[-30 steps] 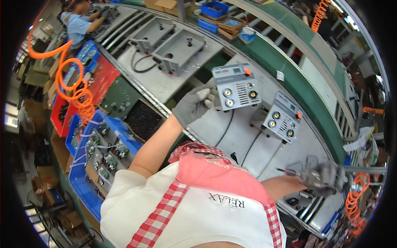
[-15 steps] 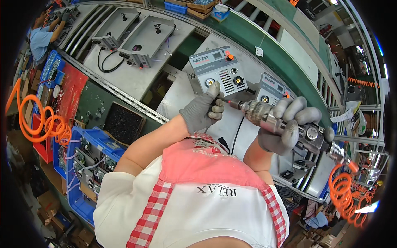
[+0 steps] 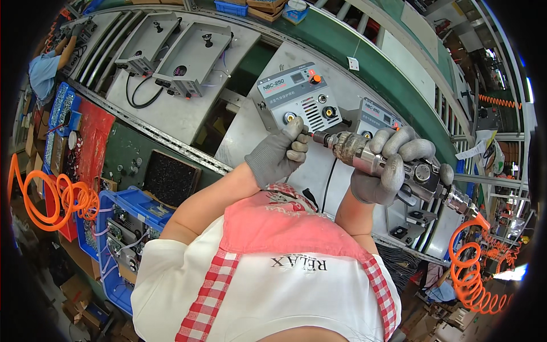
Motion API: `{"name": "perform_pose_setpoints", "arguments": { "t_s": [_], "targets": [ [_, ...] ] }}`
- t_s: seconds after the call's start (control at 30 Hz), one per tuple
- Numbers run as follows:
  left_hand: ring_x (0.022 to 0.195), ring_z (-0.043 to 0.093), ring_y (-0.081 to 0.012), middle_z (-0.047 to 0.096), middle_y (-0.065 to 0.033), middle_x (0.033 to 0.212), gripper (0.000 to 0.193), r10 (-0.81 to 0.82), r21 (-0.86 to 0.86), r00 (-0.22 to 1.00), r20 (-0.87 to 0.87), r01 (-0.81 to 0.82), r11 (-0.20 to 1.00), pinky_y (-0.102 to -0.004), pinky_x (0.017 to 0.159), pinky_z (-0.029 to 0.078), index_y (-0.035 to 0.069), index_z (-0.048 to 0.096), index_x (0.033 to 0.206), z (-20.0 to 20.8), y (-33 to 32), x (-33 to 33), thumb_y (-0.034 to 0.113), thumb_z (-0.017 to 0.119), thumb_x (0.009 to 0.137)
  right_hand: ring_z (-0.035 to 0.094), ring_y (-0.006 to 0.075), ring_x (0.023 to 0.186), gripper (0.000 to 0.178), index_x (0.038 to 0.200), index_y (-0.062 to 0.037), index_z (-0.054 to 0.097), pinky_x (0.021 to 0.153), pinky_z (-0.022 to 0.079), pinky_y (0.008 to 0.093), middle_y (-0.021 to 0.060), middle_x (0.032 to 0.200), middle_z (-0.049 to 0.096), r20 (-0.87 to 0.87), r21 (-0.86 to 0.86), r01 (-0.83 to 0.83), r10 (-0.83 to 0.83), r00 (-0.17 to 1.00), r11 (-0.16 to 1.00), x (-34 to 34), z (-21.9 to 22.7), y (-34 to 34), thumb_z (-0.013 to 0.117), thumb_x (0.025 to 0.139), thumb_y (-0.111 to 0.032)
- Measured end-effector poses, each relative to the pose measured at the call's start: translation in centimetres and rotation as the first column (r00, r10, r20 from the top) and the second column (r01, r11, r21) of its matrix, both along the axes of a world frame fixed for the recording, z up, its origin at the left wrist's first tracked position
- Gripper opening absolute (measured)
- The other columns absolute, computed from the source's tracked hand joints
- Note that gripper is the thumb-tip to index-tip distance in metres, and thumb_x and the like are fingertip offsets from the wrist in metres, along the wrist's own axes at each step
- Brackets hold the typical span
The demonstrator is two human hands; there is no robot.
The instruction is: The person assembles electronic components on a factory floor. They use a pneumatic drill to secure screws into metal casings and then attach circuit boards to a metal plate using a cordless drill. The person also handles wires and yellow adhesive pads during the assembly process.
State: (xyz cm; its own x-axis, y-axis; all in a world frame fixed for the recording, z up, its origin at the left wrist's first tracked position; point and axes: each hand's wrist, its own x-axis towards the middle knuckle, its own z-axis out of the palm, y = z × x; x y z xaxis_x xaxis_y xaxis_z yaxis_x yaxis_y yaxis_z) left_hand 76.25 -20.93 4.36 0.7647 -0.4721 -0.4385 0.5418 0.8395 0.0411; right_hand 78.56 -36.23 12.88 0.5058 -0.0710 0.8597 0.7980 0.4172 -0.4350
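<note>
My right hand (image 3: 401, 157), in a grey glove, is wrapped round a metal air drill (image 3: 354, 149) held level, its chuck end pointing left. My left hand (image 3: 279, 151), also gloved, is closed in a pinch at the drill's tip; anything small between those fingers is hidden. Just beyond stands a grey welding machine housing (image 3: 296, 97) with an orange knob and front sockets. A second similar housing (image 3: 377, 117) is to its right, partly covered by the drill and my right hand.
An orange coiled hose (image 3: 467, 262) trails from the drill at right; another orange coil (image 3: 54, 199) hangs at left. Two open metal chassis (image 3: 194, 60) sit on the line at upper left. A blue crate (image 3: 117, 285) holds circuit boards. One co-worker (image 3: 44, 74) is at far left.
The drill has shifted slightly left, bringing its tip closer to my left fingers. The surroundings have moved a little leftward in the view.
</note>
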Motion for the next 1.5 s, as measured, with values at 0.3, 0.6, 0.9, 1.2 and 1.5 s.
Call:
{"name": "perform_pose_setpoints", "arguments": {
  "t_s": [0.3, 0.6, 0.9, 1.2, 1.5],
  "targets": [
    [0.045, 0.034, -0.0031, 0.044, 0.0014, 0.063, 0.041, -0.124, 0.113, 0.991, 0.052, 0.118, 0.987, -0.0153, 0.037, 0.030, 0.006, 0.047, 0.084, -1.9, 0.4, 0.7, 0.045, 0.060, 0.087, 0.046, 0.0140, 0.063, 0.069, 0.130, -0.0306, 0.037, 0.054, 0.049, 0.0283, 0.0049, 0.087, 0.045, -0.008, -0.149, -0.148, 0.148, 0.989, 0.978, 0.4, 0.6, 0.6, 0.060, 0.075, 0.005],
    [0.037, 0.027, -0.0029, 0.036, 0.0049, 0.052, 0.046, 0.000, 0.198, 0.999, 0.051, -0.010, 0.980, -0.0162, 0.031, 0.023, 0.012, 0.046, 0.068, -1.7, -0.8, 1.9, 0.052, 0.053, 0.088, 0.055, 0.0196, 0.069, 0.053, 0.130, -0.0207, 0.041, 0.059, 0.049, 0.0369, 0.0114, 0.103, 0.052, -0.208, 0.046, -0.098, 0.106, 0.972, 0.994, -0.8, -1.0, 2.2, 0.061, 0.081, -0.013],
    [0.055, 0.045, -0.0058, 0.055, -0.0011, 0.072, 0.054, -0.271, 0.398, 0.960, 0.064, 0.225, 0.889, -0.0168, 0.043, 0.032, 0.006, 0.058, 0.089, 0.5, 0.9, 1.5, 0.059, 0.055, 0.084, 0.058, 0.0207, 0.068, 0.046, 0.128, -0.0118, 0.043, 0.058, 0.049, 0.0390, 0.0163, 0.106, 0.055, -0.171, -0.004, -0.046, 0.044, 0.984, 0.999, 1.0, -1.7, 2.8, 0.058, 0.087, -0.024],
    [0.076, 0.057, -0.0099, 0.064, -0.0071, 0.092, 0.044, -0.357, 0.907, 0.852, 0.383, -0.274, 0.319, -0.0236, 0.069, 0.046, -0.005, 0.063, 0.107, -1.8, 9.7, 11.4, 0.035, 0.057, 0.089, 0.059, 0.0205, 0.066, 0.043, 0.122, -0.0112, 0.047, 0.059, 0.050, 0.0386, 0.0147, 0.101, 0.057, -0.336, 0.052, -0.049, 0.064, 0.939, 0.997, 4.2, -5.1, 2.8, 0.062, 0.085, -0.027],
    [0.113, 0.056, -0.0290, 0.054, -0.0226, 0.125, 0.088, -0.836, 0.956, 0.532, 0.133, -0.293, -0.034, -0.0342, 0.096, 0.043, -0.004, 0.046, 0.131, -5.5, 8.7, 16.5, 0.050, 0.072, 0.067, 0.060, 0.0218, 0.067, 0.043, 0.121, -0.0096, 0.048, 0.057, 0.049, 0.0387, 0.0151, 0.099, 0.057, -0.360, 0.068, -0.070, 0.090, 0.929, 0.995, 4.8, -5.7, 3.1, 0.065, 0.084, -0.023]
  ]
}}
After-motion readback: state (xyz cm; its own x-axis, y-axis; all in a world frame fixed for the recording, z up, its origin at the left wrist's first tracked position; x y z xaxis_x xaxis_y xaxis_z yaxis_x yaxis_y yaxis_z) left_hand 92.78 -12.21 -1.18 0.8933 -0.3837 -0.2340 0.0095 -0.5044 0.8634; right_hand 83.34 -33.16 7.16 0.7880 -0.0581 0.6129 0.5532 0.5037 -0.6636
